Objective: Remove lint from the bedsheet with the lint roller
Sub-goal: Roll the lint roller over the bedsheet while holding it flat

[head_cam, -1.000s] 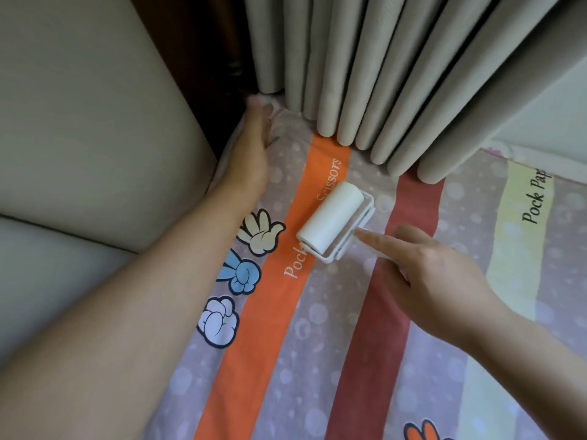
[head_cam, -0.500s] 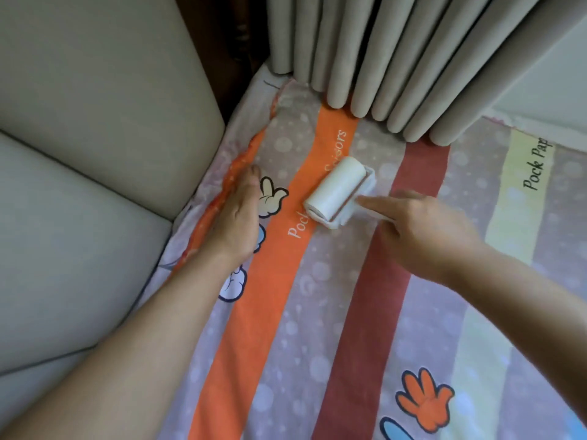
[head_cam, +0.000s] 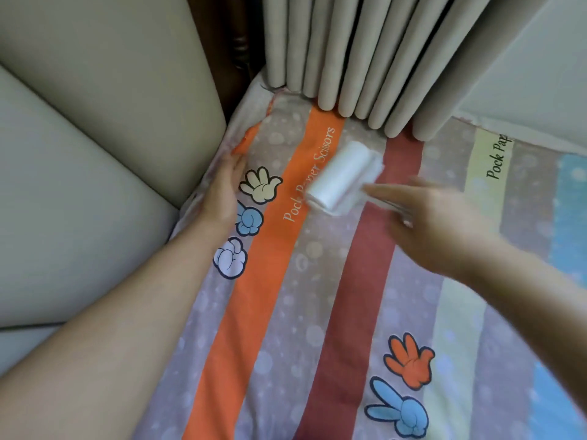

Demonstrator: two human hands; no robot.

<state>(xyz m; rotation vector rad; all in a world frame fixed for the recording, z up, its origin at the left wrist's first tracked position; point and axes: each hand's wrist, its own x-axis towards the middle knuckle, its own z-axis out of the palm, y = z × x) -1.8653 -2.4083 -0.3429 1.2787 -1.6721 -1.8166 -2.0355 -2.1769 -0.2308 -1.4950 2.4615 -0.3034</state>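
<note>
I see the bedsheet (head_cam: 320, 312) spread flat: orange, dark red, pale yellow and blue bands on dotted grey, with cartoon hand prints. The lint roller (head_cam: 336, 179) sits on it between the orange and red bands near the far edge, held by the blurred right grip (head_cam: 438, 223). The left grip (head_cam: 222, 192) lies flat on the sheet's left edge, and curtain folds (head_cam: 365, 65) touch the far edge.
</note>
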